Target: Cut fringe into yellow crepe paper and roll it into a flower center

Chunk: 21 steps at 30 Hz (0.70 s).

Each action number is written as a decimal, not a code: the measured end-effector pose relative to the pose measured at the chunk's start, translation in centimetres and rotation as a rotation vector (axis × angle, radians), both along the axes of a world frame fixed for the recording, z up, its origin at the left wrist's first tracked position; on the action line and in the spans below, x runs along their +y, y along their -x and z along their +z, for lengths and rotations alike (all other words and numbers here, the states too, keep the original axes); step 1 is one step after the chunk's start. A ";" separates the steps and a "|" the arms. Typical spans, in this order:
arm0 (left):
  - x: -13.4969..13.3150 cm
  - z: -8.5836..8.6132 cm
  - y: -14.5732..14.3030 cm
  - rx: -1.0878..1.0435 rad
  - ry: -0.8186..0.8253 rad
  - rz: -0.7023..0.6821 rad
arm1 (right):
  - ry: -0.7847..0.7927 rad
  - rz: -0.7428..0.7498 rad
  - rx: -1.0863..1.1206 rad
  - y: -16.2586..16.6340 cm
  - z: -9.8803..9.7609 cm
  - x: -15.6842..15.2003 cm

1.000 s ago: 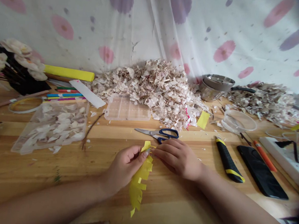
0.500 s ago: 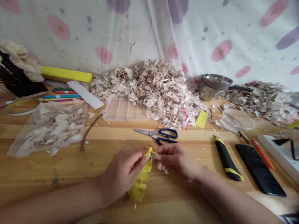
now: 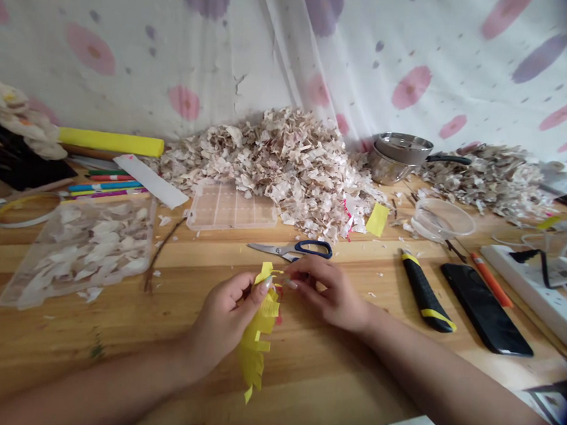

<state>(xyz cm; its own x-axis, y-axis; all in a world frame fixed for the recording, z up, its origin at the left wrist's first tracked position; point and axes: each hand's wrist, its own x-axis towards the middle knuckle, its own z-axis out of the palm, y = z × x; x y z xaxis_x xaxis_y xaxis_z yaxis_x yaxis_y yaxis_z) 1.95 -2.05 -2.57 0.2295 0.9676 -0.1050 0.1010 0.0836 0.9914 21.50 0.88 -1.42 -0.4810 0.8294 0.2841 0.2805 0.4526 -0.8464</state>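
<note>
My left hand point(image 3: 226, 305) is closed, its thumb and forefinger pinching the upper part of a yellow crepe paper strip point(image 3: 254, 359). The strip hangs down over the table, its right edge cut into a fringe. Thin, twisted fringe ends point towards my right hand point(image 3: 331, 292), whose thumb and fingers are pinched at their tips. The exact contact there is partly hidden by the fingers. A small red piece shows behind the fringe. Just beyond my right hand lie scissors point(image 3: 274, 249) with dark blue handles, one handle partly covered by the hand.
Behind are a large pile of pale flakes point(image 3: 291, 168), a clear compartment tray point(image 3: 229, 214) and metal bowls point(image 3: 398, 159). At left lies a plastic tray point(image 3: 16, 284) of flakes. At right are a utility knife point(image 3: 426, 290), a phone point(image 3: 485, 307) and a power strip point(image 3: 531, 281).
My left hand has shifted slightly left, with more of the yellow strip's top showing. My right fingers have moved a little away from the left ones. The whole view has shifted slightly.
</note>
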 end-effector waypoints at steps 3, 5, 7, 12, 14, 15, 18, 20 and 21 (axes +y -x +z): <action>0.0 0.2 -0.1 -0.009 0.021 -0.001 | -0.481 0.058 -0.198 -0.6 0.0 0.3; 0.0 0.2 -0.1 -0.009 0.019 0.001 | -0.648 0.077 -0.279 -0.8 0.1 0.3; 0.1 0.1 -0.1 -0.023 0.031 0.003 | -0.743 0.098 -0.349 -0.8 0.3 0.1; 0.2 -0.1 -0.1 -0.042 0.064 0.003 | -0.856 0.106 -0.485 -0.8 1.0 -0.4; 0.2 -0.1 -0.2 -0.038 0.074 -0.001 | -0.894 0.104 -0.502 -0.8 1.1 -0.4; 0.2 0.0 -0.2 -0.037 0.077 -0.003 | -0.894 0.106 -0.502 -0.8 1.1 -0.4; 0.2 0.1 -0.2 -0.041 0.077 -0.001 | -0.832 0.127 -0.474 -0.8 0.9 -0.3; 0.2 0.2 -0.3 -0.047 0.079 -0.005 | -0.787 0.129 -0.434 -0.8 0.5 -0.1; 0.2 0.3 -0.3 -0.047 0.079 -0.007 | -0.767 0.122 -0.406 -0.8 0.2 -0.1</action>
